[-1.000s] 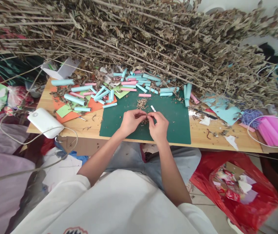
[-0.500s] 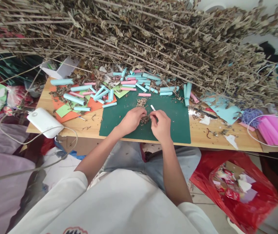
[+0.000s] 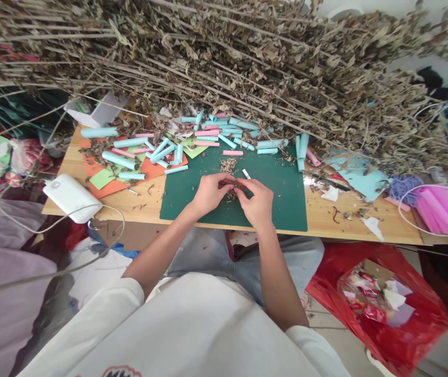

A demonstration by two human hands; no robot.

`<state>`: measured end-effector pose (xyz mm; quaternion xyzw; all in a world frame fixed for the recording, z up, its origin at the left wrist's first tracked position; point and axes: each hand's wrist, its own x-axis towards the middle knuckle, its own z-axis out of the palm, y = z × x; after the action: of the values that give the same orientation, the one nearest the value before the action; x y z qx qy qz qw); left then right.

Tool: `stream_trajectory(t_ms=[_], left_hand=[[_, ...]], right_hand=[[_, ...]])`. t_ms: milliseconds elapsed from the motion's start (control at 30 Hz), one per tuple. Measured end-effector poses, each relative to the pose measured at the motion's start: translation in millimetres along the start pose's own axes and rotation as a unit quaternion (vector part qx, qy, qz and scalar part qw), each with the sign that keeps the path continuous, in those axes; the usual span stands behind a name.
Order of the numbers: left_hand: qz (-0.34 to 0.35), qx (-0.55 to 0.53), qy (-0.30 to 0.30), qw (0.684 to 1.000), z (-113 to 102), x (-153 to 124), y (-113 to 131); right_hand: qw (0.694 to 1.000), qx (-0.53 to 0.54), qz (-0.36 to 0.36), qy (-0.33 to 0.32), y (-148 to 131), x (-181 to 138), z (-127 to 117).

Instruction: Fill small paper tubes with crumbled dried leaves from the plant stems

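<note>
My left hand [image 3: 215,191] and my right hand [image 3: 257,199] meet fingertip to fingertip over a dark green cutting mat [image 3: 286,209]. Both are closed in a pinch on a small dark bit of dried leaf [image 3: 236,186], mostly covered by the fingers. Directly below them lies a small heap of crumbled dried leaf [image 3: 230,195], partly hidden by my hands. Another heap of crumbs [image 3: 228,166] sits just beyond. A short white stick [image 3: 246,174] rests on the mat beside my right index finger. Farther back on the mat is a pink paper roll [image 3: 232,153].
Long dried leafy stalks [image 3: 216,57] cover the back of the wooden table [image 3: 151,201]. Blue and pink paper rolls [image 3: 163,149] lie scattered before them. At left is a white power bank [image 3: 72,198] with a cable. A red bag [image 3: 424,309] of scraps hangs open at lower right.
My right hand has shifted slightly left and up, and its fingertips now meet those of my left hand. The left fingers have turned a little toward it. Objects on the table stay put.
</note>
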<state>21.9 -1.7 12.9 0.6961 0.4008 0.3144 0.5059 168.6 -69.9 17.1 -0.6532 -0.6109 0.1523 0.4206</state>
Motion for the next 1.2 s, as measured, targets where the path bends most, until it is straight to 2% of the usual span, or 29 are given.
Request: stream_trajectory(t_ms=[133, 433, 633, 733, 933, 1200], left_hand=[[-0.024, -0.097, -0.011, 0.995, 0.7, -0.4, -2.4], [-0.036, -0.166, -0.007, 0.985, 1.6, -2.3, -4.3], [-0.08, -0.276, 0.024, 0.958, 6.3, -2.8, -6.1], [-0.087, -0.277, 0.047, 0.956, 8.9, -3.8, -6.8], [-0.08, -0.209, 0.072, 0.972, 8.6, -6.4, -6.9], [-0.121, -0.263, 0.075, 0.954, 4.7, -6.8, -5.6]], right_hand=[[1.0, -0.004, 0.001, 0.024, -0.6, -0.4, 1.7], [1.0, -0.017, 0.006, 0.018, -3.1, -1.8, 0.1], [1.0, 0.001, -0.018, 0.021, -4.8, -2.0, 2.0], [0.999, -0.013, -0.028, 0.028, -3.8, -2.0, 3.6], [0.997, -0.054, -0.05, 0.035, 1.0, -3.3, 7.0], [0.999, -0.023, -0.036, 0.005, -4.9, -4.5, 6.4]])
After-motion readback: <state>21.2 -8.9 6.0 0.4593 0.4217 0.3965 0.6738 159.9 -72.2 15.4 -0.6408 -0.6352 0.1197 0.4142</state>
